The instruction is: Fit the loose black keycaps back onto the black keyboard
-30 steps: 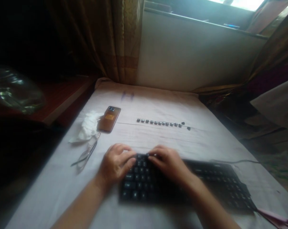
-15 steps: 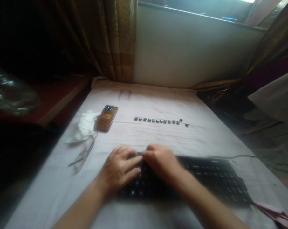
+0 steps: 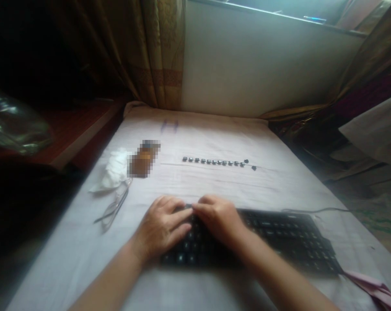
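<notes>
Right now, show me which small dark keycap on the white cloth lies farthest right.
The lone small dark keycap, lying off the straight row of keycaps and nearer the person.

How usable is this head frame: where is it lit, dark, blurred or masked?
Head view: daylight from the window at top lights the white cloth, while the frame's left sinks into near-black shadow; the left hand, right hand and keyboard are softly blurred, key legends unreadable; the brown object beside the tissue is pixelated out.

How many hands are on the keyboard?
2. The left hand rests on the left end of the black keyboard. The right hand lies right beside it, with their fingertips almost meeting at the top row of keys. No other hands are in view.
</notes>
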The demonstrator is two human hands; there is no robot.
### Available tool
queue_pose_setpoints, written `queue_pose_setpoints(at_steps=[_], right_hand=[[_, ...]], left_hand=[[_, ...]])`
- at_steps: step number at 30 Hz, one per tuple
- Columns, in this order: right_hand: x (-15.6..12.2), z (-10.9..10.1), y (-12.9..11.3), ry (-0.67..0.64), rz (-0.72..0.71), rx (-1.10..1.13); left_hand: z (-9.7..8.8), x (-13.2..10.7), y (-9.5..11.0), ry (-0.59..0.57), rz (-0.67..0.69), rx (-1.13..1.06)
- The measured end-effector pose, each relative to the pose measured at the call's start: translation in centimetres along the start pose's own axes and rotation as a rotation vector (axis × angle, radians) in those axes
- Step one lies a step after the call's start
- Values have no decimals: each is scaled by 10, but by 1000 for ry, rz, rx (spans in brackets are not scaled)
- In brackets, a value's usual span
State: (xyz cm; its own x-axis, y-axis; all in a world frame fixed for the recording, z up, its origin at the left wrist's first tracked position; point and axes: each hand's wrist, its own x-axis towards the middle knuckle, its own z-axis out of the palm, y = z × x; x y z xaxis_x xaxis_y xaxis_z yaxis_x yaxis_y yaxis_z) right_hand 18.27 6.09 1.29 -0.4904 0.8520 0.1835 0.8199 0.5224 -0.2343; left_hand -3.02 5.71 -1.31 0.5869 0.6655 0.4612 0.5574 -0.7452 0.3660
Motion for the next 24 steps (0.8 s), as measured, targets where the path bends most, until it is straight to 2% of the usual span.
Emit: queue_pose_setpoints(at_steps=[5, 9, 16, 20, 24], right_hand=[[-2, 2, 0, 4, 3, -7], [-6, 0, -3, 25, -57, -113], [-11, 0, -8, 37, -123, -150], [-11, -1, -5, 50, -92, -86], [1, -4, 10, 96, -14, 41]], left_hand=[[0, -1, 0, -4, -13, -5], [0, 0, 1, -5, -14, 5], [0, 2, 4, -3, -38, -9], [1, 1, 3, 9, -36, -7], [1, -1, 1, 4, -26, -15]])
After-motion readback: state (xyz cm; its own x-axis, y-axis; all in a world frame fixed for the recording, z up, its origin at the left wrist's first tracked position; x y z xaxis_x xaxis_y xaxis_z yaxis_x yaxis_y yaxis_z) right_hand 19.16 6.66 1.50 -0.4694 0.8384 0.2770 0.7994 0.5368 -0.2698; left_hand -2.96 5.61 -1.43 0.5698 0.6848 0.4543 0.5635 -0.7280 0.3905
